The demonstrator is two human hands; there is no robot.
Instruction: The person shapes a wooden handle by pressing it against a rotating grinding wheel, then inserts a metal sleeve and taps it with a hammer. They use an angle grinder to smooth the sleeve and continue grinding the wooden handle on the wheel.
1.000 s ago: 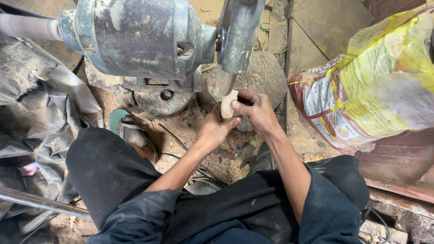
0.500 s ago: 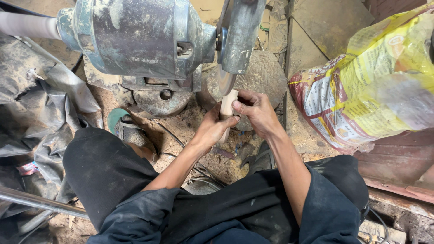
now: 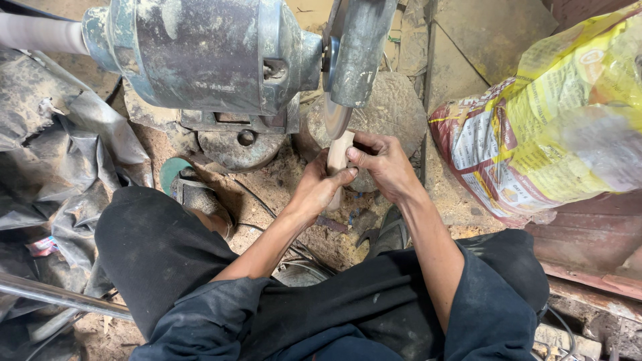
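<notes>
Two hands grip one small pale block of wood (image 3: 336, 160) and press its upper end against the edge of the grinding disc (image 3: 332, 113), which hangs at 12 o'clock from them. Left hand (image 3: 319, 187) wraps the lower part of the block from 7 o'clock, fingers closed round it, likely to brace it against the pull of the disc. Right hand (image 3: 381, 164) closes on it from 3 o'clock, thumb laid across the face, seemingly to steer the angle. Both forearms run down to 6 o'clock, elbows tucked near the knees, which would steady the work.

Motor housing (image 3: 200, 53), grey-green and dusty, lies at 11 o'clock, its axle level so the disc stands upright under a metal guard (image 3: 358, 47). Round stone slab (image 3: 394, 110) sits on the floor behind the disc. Sawdust (image 3: 281, 190) covers the floor below the hands. Yellow and red printed sack (image 3: 548, 127) leans at 3 o'clock, well apart from the disc. Crumpled grey sheeting (image 3: 60, 160) lies at 9 o'clock. Whether the disc is turning cannot be told.
</notes>
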